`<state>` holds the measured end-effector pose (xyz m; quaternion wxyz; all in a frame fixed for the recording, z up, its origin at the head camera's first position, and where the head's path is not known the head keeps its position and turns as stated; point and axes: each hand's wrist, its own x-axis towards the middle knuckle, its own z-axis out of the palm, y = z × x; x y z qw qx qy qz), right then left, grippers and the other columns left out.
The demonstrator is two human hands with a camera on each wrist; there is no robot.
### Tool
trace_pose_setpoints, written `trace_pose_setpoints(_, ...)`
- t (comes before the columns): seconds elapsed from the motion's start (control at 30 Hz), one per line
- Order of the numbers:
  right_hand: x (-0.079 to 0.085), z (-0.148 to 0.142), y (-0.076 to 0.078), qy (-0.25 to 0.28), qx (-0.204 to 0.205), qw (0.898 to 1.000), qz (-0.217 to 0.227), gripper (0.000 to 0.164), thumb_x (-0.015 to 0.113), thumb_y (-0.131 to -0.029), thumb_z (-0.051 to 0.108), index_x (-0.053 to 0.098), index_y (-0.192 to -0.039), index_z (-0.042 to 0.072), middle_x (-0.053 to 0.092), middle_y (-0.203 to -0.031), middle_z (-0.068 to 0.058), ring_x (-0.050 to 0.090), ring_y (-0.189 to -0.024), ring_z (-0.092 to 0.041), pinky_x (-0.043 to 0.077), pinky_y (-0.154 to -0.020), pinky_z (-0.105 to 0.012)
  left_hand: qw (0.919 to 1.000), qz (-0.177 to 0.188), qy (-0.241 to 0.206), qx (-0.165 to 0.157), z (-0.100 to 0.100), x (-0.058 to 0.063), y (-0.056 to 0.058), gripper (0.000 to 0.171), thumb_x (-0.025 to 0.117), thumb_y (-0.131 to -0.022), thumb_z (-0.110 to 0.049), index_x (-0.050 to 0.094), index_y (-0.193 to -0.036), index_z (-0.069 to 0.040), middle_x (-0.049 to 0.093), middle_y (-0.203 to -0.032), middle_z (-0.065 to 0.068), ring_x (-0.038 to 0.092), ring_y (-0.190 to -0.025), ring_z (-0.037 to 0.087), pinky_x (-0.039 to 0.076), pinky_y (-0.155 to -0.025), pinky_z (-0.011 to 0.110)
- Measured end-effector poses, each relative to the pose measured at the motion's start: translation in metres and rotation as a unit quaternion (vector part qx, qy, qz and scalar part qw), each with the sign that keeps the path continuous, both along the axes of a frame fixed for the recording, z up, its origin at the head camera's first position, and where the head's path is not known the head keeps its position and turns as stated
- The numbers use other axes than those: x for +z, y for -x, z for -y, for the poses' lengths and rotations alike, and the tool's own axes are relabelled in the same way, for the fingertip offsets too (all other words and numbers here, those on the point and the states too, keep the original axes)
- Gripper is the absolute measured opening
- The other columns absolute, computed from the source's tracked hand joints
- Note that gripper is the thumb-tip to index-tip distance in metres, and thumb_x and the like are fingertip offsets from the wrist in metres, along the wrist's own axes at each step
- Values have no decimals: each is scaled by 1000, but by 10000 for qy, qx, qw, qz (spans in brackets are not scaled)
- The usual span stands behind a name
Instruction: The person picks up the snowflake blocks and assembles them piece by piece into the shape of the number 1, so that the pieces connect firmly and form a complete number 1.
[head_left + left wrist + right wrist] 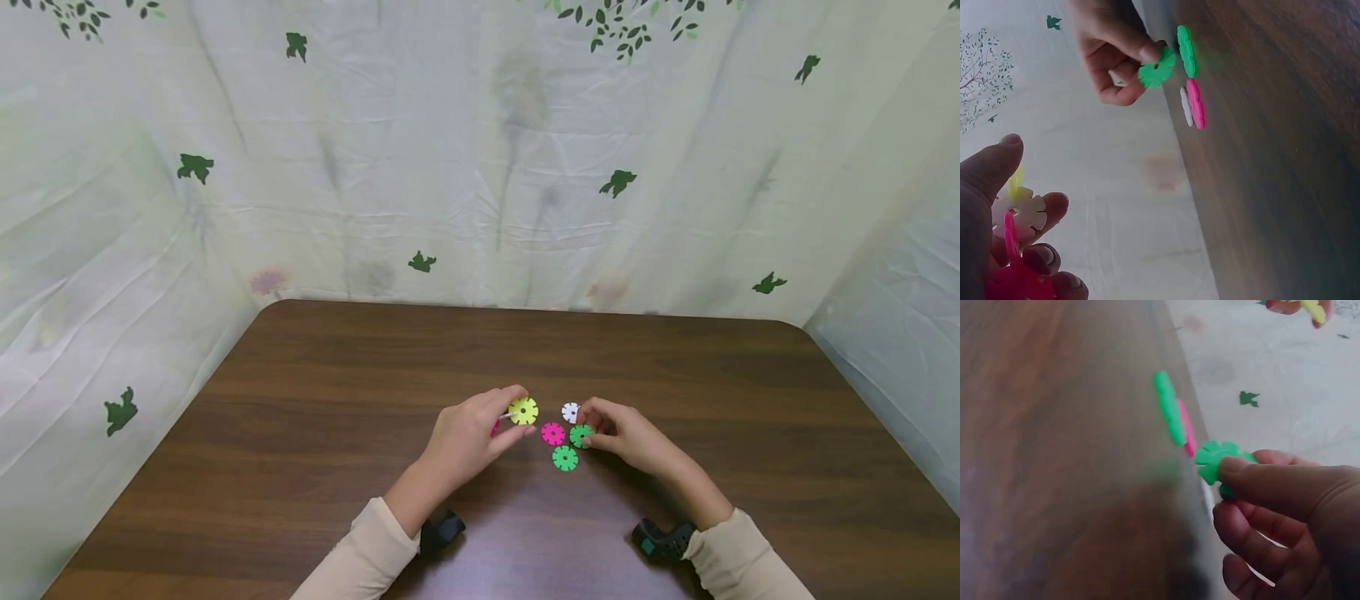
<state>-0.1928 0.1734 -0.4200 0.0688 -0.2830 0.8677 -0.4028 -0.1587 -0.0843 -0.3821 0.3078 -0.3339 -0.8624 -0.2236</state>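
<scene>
My left hand (471, 432) holds a joined cluster of flat, notched plastic discs. A yellow disc (523, 411) faces the head camera at its end; a white disc (1029, 212) and pink pieces (1019, 282) show behind it in the left wrist view. Between thumb and fingers of my right hand (628, 433) a green notched disc (1215, 461) is pinched, apart from the cluster. Lying on the table close to it are a pink disc (552, 433), a second green disc (565, 458) and a white disc (570, 412), partly behind the right fingers.
A brown wood-grain table (337, 375) spreads under both hands. Pale curtains (450, 150) with green bird and leaf prints surround its back and sides. Each wrist wears a black camera, such as the right wrist camera (663, 540).
</scene>
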Motion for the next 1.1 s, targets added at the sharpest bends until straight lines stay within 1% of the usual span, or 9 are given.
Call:
trace_pose_setpoints(0.17,12,4,-3,396,-137,9991,-55,20,66,-81,9,56,-98,8,55,-81,1,54,-72,-14,47,-63,-27,9998,111,194,0,-2,-1,-1,37,70,-77,-34,59,-105,-13,64,-84,-5,56,-65,7,43,-46,24)
trace_pose_setpoints(0.23,26,9,-11,498,-142,9986,-63,16,65,-81,6,57,-95,5,56,-81,-2,54,-71,-15,47,-62,-27,9994,192,271,-24,-3,-1,-2,36,69,-77,-34,58,-105,-13,63,-81,-6,55,-63,7,43,-46,23)
trace_pose_setpoints(0.33,35,14,-17,682,-135,9975,-132,11,65,-81,6,59,-91,6,56,-80,-2,53,-71,-15,47,-62,-27,9987,363,346,-98,-5,-1,-4,35,69,-78,-34,56,-104,-14,61,-78,-7,53,-61,6,42,-46,22)
trace_pose_setpoints(0.4,40,17,-21,797,-100,9963,-289,12,65,-80,4,60,-91,6,57,-81,-1,52,-70,-15,47,-62,-27,9981,458,379,-160,-6,0,-5,34,68,-78,-35,56,-103,-14,61,-76,-7,52,-61,5,42,-46,22)
trace_pose_setpoints(0.47,36,17,-21,927,-47,9944,-499,14,67,-79,5,61,-91,10,58,-81,2,52,-70,-14,46,-61,-27,9973,544,415,-248,-7,0,-6,34,68,-78,-35,57,-102,-14,61,-75,-7,53,-61,5,41,-47,20)
trace_pose_setpoints(0.63,39,23,-26,1152,174,9868,-1129,21,69,-74,-1,63,-88,13,58,-81,5,51,-68,-11,46,-58,-26,9951,725,530,-408,-9,-1,-8,34,67,-79,-36,56,-103,-14,61,-73,-6,52,-61,5,40,-47,19)
trace_pose_setpoints(0.77,41,27,-28,1327,465,9744,-1757,25,71,-70,-7,64,-85,12,59,-81,3,52,-67,-9,46,-56,-26,9939,828,538,-498,-11,-1,-10,34,67,-79,-36,56,-103,-14,60,-71,-6,50,-59,4,38,-46,18)
trace_pose_setpoints(0.9,42,30,-30,1460,577,9615,-2257,29,72,-65,-11,64,-83,10,60,-80,2,55,-68,-9,47,-57,-25,9949,672,496,-563,-12,-3,-11,33,67,-79,-35,56,-102,-14,60,-71,-6,49,-58,4,36,-45,17)
trace_pose_setpoints(1.1,41,33,-31,1553,563,9555,-2444,30,72,-62,-14,66,-81,8,62,-81,0,58,-71,-11,47,-62,-19,9967,428,412,-556,-14,-5,-11,32,68,-79,-35,56,-100,-13,61,-75,-8,48,-57,3,35,-44,15)
